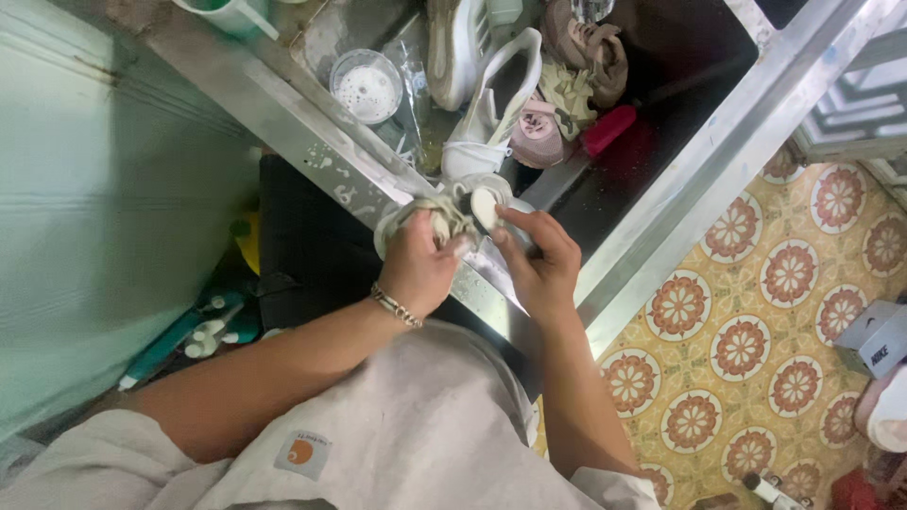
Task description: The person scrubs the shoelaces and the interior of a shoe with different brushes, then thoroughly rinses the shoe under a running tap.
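Observation:
My left hand grips a bunch of wet whitish shoelaces over the front rim of a steel sink. My right hand pinches a small pale oval piece, like a bar of soap, right against the laces. Both hands nearly touch at the sink's near edge. A beaded bracelet circles my left wrist. Just beyond the hands a white sneaker stands in the basin, with a pink shoe beside it.
In the basin also lie a round cup of white powder, a beige shoe, crumpled brownish cloth and a red-handled brush. Patterned floor tiles spread to the right, with a grey shoebox. A pale green wall is on the left.

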